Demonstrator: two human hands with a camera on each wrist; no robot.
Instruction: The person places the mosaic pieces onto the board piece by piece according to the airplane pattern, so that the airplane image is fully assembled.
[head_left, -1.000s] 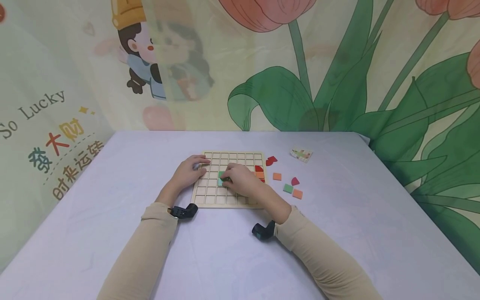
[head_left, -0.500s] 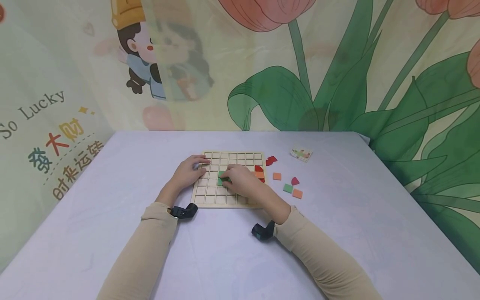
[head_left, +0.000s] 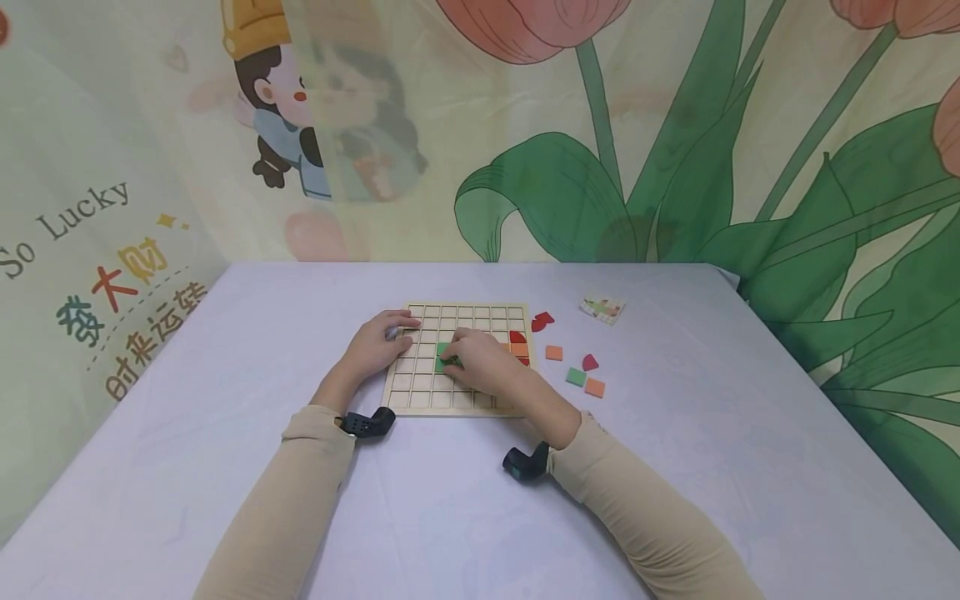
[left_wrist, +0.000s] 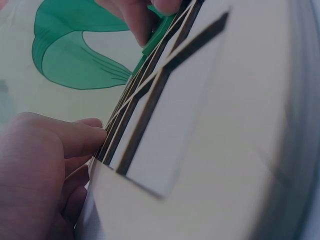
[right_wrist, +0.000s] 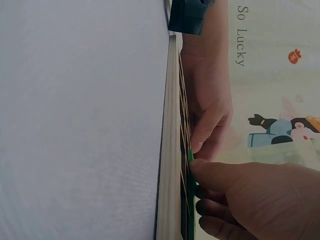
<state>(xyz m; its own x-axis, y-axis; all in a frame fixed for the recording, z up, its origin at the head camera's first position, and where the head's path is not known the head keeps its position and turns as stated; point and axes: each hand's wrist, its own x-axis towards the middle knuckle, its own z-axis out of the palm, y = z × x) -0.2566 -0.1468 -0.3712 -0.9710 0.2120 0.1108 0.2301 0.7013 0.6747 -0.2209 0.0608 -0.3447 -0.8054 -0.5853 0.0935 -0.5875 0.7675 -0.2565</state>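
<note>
A pale wooden grid board [head_left: 420, 400] lies on the white table. On its left edge rests my left hand [head_left: 372, 342], thumb and fingers touching the grid. My right hand [head_left: 480, 360] is over the middle of the board, its thumb and fingers pinching a green tile [left_wrist: 159, 36] at the grid's surface. Green squares [head_left: 441, 350] show just left of those fingertips, partly covered. In the right wrist view, the right thumb meets the green piece's edge [right_wrist: 191, 156]. Red quarter-round pieces [head_left: 517, 337] and orange squares [head_left: 520, 350] sit in cells near the board's right edge.
Right of the board lie loose red pieces [head_left: 543, 321], orange squares [head_left: 553, 353], a green square [head_left: 576, 377] and another red piece [head_left: 591, 362]. Farther back is a small printed card [head_left: 602, 310]. A patterned cloth [head_left: 525, 208] hangs behind the table.
The right fingertips have shifted slightly over the green squares; the lower one, pale a second ago, now looks plain green. The left hand has stayed still.
</note>
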